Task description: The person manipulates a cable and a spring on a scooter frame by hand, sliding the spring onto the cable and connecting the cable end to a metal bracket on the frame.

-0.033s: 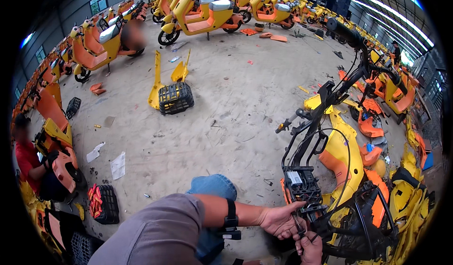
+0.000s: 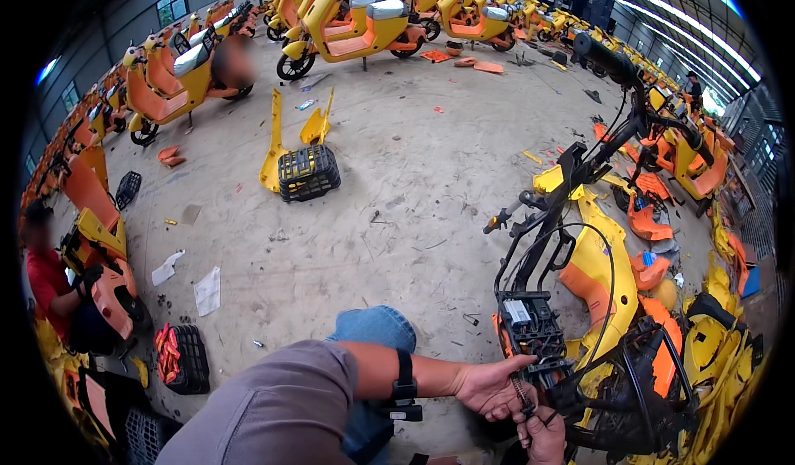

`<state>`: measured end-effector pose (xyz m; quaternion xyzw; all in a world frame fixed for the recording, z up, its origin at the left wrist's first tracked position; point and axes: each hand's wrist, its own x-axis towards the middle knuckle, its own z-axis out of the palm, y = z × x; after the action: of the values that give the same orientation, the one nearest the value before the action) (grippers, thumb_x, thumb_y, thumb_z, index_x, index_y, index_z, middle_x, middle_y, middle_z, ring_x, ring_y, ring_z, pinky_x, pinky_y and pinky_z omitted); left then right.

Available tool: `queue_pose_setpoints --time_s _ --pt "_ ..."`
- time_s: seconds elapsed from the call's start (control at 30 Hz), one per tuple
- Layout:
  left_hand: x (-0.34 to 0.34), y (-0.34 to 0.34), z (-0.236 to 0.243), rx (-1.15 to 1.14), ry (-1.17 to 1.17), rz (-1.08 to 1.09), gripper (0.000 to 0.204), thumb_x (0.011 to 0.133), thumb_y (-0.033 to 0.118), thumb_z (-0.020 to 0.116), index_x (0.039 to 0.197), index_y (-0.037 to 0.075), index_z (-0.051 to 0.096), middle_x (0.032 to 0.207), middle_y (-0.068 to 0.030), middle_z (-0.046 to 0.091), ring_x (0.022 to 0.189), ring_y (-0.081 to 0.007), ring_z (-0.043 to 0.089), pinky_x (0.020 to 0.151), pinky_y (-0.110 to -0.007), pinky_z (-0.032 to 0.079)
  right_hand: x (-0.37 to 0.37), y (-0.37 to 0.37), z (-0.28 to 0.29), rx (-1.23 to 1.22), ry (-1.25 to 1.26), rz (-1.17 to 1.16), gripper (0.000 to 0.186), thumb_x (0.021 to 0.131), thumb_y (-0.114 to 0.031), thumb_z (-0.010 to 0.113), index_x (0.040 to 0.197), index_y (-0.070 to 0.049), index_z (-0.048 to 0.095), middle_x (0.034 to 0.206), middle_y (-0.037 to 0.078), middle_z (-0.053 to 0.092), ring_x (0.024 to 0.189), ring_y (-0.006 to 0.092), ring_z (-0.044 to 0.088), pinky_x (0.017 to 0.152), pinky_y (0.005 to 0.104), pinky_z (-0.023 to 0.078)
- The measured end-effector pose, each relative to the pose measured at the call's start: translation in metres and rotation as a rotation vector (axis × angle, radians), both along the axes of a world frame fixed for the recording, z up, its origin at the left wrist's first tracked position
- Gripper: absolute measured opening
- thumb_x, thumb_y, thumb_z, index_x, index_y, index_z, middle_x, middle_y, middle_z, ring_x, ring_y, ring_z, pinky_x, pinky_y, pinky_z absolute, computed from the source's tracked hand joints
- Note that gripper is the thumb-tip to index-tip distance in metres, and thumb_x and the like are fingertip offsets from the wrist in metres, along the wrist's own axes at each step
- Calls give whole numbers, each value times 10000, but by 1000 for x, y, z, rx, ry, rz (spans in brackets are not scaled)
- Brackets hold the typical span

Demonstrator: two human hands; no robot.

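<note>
Blk scooter frame [image 2: 542, 233], stripped, w/ coil spring [image 2: 523, 396]; L hand [image 2: 490, 387] fingers half-curled by it, R hand [image 2: 546, 440] fingers can't tell

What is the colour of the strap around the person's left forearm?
Black: the strap shows best in the head view.

yellow scooters [image 2: 352, 47] upright | black basket [image 2: 309, 175] beside yellow panel [image 2: 272, 163] | white sheet [image 2: 208, 291] | red bundle [image 2: 167, 356] at black crate [image 2: 194, 361]
</note>
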<state>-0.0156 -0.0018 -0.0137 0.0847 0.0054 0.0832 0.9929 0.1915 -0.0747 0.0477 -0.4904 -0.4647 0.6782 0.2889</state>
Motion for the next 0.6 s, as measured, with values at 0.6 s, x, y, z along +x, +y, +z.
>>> queue_pose_setpoints --time_s 0.6 --pt "-10 -7 -10 92 -27 23 471 925 305 384 1289 58 553 929 -146 659 796 -271 667 778 -403 556 -1 -6 -9 53 -144 -69 116 958 -167 589 951 -56 622 675 -45 557 527 29 454 467 175 352"
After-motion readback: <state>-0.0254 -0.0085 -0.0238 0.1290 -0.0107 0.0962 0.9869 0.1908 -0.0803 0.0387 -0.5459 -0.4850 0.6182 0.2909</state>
